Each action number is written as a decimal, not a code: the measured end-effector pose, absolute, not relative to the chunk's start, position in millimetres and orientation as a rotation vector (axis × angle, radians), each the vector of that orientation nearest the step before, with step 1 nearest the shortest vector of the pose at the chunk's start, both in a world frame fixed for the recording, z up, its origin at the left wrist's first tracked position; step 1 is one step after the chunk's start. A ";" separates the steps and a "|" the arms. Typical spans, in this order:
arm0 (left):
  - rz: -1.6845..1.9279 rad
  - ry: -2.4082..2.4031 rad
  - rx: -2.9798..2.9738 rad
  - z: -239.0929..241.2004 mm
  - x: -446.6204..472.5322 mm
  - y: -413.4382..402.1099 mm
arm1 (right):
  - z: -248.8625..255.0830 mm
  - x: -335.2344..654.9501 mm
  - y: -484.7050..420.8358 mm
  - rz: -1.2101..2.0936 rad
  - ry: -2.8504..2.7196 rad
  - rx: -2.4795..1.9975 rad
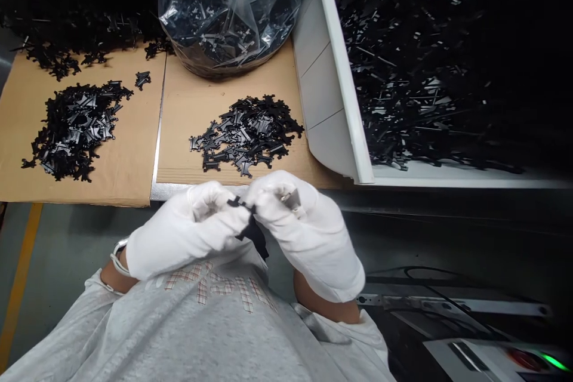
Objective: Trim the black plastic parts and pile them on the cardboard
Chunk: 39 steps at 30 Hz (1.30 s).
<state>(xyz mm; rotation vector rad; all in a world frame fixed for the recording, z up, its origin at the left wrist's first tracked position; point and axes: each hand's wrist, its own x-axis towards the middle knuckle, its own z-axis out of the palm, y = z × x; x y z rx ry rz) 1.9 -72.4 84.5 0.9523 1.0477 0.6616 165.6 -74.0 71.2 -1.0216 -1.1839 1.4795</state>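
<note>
From the head camera, both hands wear white gloves and meet close to the body, just off the near edge of the desk (134, 191). The left hand (188, 233) and the right hand (304, 233) pinch one small black plastic part (253, 230) between them; the fingers (224, 224) of each hand are closed narrowly on it, the left at its upper left end, the right at its upper right. The lower end of the part hangs down in front of the grey sweatshirt (201, 322). A watch (119, 253) shows at the left wrist.

Brown cardboard sheets (188, 107) cover the desk. Near the middle of the near edge lies a pile of black parts (246, 134). A second pile (76, 128) lies toward the left edge, well apart from the first. More loose black parts (80, 42) are spread along the far left. At the far edge, in the middle, stands a clear plastic bag (228, 18) with black parts inside. Along the right edge leans a white tray (340, 83), tilted, filled with black sprue frames (421, 83).
</note>
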 end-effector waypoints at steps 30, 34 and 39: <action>0.654 0.809 0.680 91.8 -6.6 -78.7 | 66.2 172.0 -81.7 0.646 -1.893 -0.959; 0.610 0.866 0.762 92.4 -7.2 -79.2 | 61.0 172.7 -78.5 0.856 -1.662 -1.090; 0.716 1.266 1.402 63.0 -13.5 -46.6 | 51.4 181.9 -78.9 0.845 -1.265 -1.223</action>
